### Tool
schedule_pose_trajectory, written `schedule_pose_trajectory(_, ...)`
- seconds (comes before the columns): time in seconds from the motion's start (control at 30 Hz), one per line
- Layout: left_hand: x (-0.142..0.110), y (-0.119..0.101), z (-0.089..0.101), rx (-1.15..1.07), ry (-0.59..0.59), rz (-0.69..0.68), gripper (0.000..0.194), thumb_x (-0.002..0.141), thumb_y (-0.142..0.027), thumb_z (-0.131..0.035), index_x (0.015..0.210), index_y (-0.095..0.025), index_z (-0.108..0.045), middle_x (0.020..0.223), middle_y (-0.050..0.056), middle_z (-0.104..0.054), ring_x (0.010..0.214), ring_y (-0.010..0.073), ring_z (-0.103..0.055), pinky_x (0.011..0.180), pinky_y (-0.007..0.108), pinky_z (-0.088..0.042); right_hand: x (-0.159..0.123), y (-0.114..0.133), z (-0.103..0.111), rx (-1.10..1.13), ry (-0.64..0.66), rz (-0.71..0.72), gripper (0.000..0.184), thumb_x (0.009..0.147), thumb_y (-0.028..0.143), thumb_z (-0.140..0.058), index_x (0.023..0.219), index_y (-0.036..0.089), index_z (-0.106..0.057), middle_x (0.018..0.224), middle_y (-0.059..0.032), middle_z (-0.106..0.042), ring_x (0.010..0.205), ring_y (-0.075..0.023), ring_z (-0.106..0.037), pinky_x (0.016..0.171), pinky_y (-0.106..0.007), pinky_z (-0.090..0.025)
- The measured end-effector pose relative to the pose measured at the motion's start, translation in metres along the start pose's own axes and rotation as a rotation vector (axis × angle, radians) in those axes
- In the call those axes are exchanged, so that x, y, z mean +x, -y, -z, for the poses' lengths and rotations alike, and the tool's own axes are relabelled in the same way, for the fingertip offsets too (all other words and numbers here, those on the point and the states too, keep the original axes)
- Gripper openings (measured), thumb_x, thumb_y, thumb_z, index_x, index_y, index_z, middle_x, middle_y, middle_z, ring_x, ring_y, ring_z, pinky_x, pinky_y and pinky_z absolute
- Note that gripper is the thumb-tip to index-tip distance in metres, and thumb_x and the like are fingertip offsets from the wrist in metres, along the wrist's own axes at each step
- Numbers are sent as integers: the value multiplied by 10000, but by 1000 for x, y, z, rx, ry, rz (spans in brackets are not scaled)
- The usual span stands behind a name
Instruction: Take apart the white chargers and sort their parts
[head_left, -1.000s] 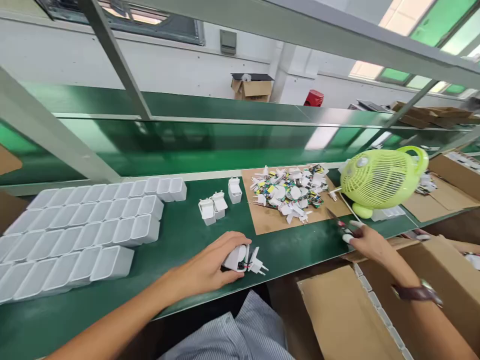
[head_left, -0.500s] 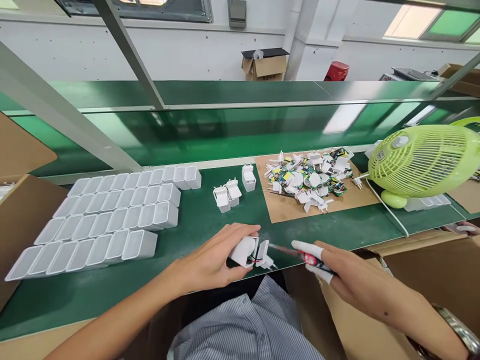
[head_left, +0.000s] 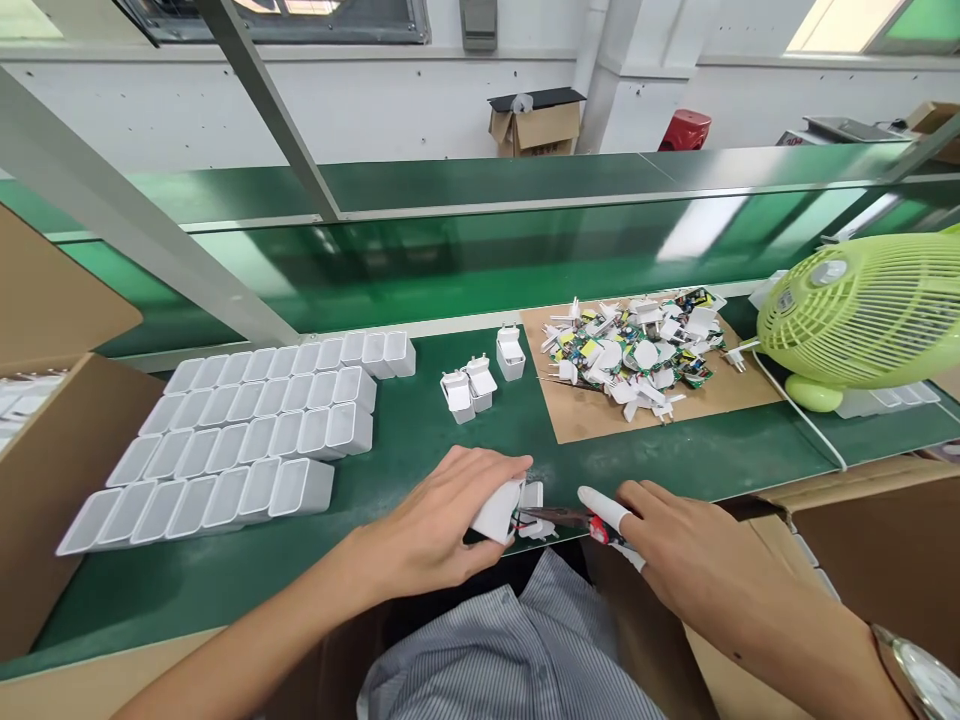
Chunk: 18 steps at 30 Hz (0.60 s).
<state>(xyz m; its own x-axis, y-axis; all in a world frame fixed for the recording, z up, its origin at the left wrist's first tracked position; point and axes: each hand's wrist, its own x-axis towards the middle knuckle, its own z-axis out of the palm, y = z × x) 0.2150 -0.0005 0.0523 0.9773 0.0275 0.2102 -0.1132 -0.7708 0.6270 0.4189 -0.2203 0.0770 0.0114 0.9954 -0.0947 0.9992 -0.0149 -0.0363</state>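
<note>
My left hand [head_left: 442, 520] is wrapped round a white plastic charger housing [head_left: 496, 512] near the front edge of the bench. Beside the housing's open end lies a white plug piece [head_left: 535, 515], with thin wires between the two. My right hand [head_left: 660, 530], with white finger cots on some fingers, grips red-handled long-nose pliers [head_left: 562, 517]. Their dark tips reach the gap between housing and plug piece; whether they pinch a wire is too small to tell. Several white housings with plug pieces at their tops [head_left: 469, 388] stand farther back.
Rows of white housings [head_left: 300, 487] stand at left, beside a cardboard box [head_left: 82, 480]. A heap of circuit boards and plug pieces [head_left: 637, 355] lies on a brown sheet [head_left: 577, 428]. A green fan [head_left: 862, 310] and its cord stand right; an open carton [head_left: 870, 520] sits below.
My right hand has brought the pliers left, from just right of the plug piece to the gap beside the housing. My left hand keeps its hold. The whole view has shifted slightly.
</note>
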Motion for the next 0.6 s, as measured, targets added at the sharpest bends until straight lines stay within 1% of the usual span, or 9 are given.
schedule_pose_trajectory(0.13,0,-1,-1,15,7,-10,742,908,-107,-638,1564,-239,-315,1365,126,-621,1230,277,-577,1037,461,-476,0,3,-3,-11,1,7,358,702,-80,-526,861,220,-636,817,-23,-669,700,-198,-634,530,-319,-253)
schedule_pose_trajectory(0.23,0,-3,0,31,28,-9,730,919,-112,-628,1565,-237,-313,1353,129,-618,1231,277,-577,1042,457,-468,0,5,-5,-8,6,-1,360,692,-75,-529,871,220,-631,820,-21,-671,711,-198,-640,532,-323,-249)
schedule_pose_trajectory(0.33,1,-6,2,81,45,-12,703,936,-131,-612,1561,-233,-307,1350,133,-619,1233,281,-586,1051,461,-460,2,7,-6,6,28,0,332,662,-26,-564,882,214,-627,832,-30,-682,738,-209,-651,565,-321,-297)
schedule_pose_trajectory(0.4,3,-9,3,146,62,-25,670,947,-160,-607,1549,-204,-316,1344,154,-619,1223,297,-594,1035,469,-465,2,10,-6,30,53,19,289,642,26,-593,866,207,-617,831,-43,-682,753,-227,-651,631,-331,-362)
schedule_pose_trajectory(0.47,5,-13,1,243,91,-53,620,956,-192,-598,1524,-164,-351,1326,180,-621,1212,322,-600,1004,479,-476,0,14,-6,62,89,29,292,639,45,-591,885,201,-611,843,-53,-678,745,-237,-648,660,-345,-389)
schedule_pose_trajectory(0.53,7,-18,-3,371,130,-75,567,967,-206,-581,1497,-136,-394,1318,201,-625,1199,351,-606,974,495,-489,-5,18,-6,108,126,14,347,652,24,-574,950,197,-611,859,-52,-675,695,-226,-636,598,-333,-357)
schedule_pose_trajectory(0.6,7,-24,-7,479,173,-96,540,966,-166,-532,1491,-110,-417,1250,201,-659,1120,356,-639,938,509,-504,-14,20,-6,177,144,-6,371,668,9,-575,982,204,-608,850,-36,-670,633,-204,-618,533,-319,-302)
